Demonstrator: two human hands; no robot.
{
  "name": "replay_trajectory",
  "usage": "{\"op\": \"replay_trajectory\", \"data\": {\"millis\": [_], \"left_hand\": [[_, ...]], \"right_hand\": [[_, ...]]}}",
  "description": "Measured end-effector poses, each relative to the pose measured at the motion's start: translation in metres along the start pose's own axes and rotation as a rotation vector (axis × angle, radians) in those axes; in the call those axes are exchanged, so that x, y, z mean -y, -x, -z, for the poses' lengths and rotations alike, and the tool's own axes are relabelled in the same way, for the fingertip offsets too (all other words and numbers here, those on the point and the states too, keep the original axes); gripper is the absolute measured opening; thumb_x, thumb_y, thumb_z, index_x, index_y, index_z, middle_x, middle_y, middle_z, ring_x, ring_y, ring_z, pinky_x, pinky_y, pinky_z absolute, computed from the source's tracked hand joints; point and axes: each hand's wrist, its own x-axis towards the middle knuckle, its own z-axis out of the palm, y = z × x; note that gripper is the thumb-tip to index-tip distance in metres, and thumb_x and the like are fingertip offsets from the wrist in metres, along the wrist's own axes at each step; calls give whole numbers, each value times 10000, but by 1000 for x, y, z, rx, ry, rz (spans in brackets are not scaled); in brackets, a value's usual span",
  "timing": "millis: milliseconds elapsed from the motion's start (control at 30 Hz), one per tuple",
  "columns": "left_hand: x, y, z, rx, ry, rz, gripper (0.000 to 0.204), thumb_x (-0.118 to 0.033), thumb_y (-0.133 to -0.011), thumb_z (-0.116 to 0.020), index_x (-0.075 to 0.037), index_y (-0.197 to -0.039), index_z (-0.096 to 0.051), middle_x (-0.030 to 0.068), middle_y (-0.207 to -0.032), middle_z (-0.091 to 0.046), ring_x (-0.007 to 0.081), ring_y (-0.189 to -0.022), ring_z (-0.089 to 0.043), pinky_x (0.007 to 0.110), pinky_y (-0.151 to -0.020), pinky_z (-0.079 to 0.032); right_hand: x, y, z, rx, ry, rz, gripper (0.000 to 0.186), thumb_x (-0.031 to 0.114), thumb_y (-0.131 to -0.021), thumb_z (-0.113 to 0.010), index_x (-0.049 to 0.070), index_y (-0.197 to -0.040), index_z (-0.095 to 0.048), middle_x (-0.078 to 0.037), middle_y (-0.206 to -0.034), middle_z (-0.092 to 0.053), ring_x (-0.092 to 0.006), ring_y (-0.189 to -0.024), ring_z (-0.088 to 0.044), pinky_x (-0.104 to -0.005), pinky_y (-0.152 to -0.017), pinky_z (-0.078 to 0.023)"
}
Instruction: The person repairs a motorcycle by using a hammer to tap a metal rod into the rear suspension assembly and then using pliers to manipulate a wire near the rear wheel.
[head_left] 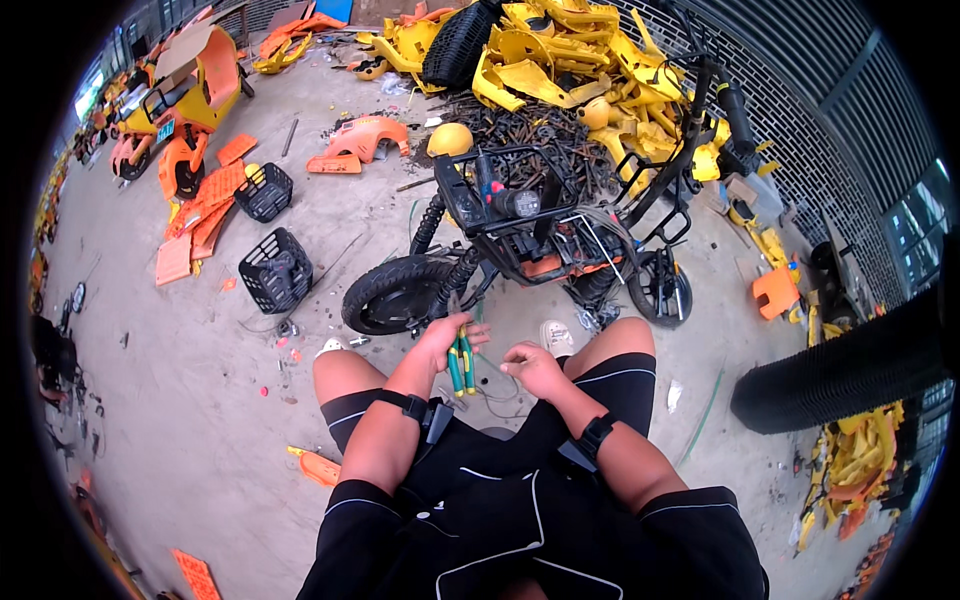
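Pliers (461, 366) with green and yellow handles are in my left hand (446, 342), handles hanging down and the jaw end hidden by the hand. My right hand (537, 369) is beside them, its fingers curled in; whatever may be between the fingertips is too small to make out. Just beyond both hands stands a stripped electric scooter frame (540, 255), its rear wheel (392, 296) to the left and front wheel (661, 288) to the right. Wiring shows in its middle. A red and black cordless power tool (508, 198) rests on the frame's top.
Two black baskets (276, 270) and orange panels (205, 215) lie on the floor at left. Dark metal parts (520, 135) and yellow body panels (575, 50) are heaped behind the scooter. Stacked black baskets (840, 365) lie at right.
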Motion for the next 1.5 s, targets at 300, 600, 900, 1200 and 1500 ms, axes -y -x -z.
{"op": "replay_trajectory", "data": {"millis": [300, 600, 900, 1200, 1500], "left_hand": [[14, -25, 29, -154, -16, -152, 169, -154, -1021, -520, -19, -1105, -577, 109, -966, -673, 202, -791, -657, 328, -682, -542], [39, -19, -10, -133, 85, -274, 220, -81, -985, -538, -48, -1203, -550, 78, -934, -616, 202, -835, -620, 363, -743, -531], [68, -25, -33, -255, 160, -347, 250, -235, -995, -583, -103, -1206, -574, 42, -883, -563, 182, -815, -551, 334, -745, -471], [61, -11, -29, -177, 299, -460, 456, -508, -1050, -446, -81, -1164, -557, 67, -900, -560, 228, -900, -564, 382, -860, -470], [42, -6, 14, -451, 60, -522, 321, -366, -1078, -463, -77, -1097, -603, 19, -896, -584, 147, -823, -572, 313, -796, -492]], "right_hand": [[-18, 20, 14, 271, 404, 97, 277, 288, -884, -730, 94, -1075, -681, -142, -1024, -669, -326, -982, -654, -409, -852, -517], [-26, 9, 4, 239, 79, -62, 510, 435, -871, -742, 28, -1157, -632, -169, -1052, -674, -320, -967, -661, -403, -836, -529], [13, 12, -29, 184, 396, -95, 647, 297, -806, -772, 30, -1284, -427, -231, -1231, -569, -421, -1159, -582, -489, -947, -492], [6, -6, -39, 143, 83, -197, 411, 81, -821, -582, 36, -1226, -535, -240, -1113, -669, -424, -971, -662, -518, -823, -517], [10, -10, -41, 336, -598, -400, 492, -37, -819, -531, 33, -1304, -565, -84, -1172, -672, -112, -739, -592, -267, -624, -470]]}}
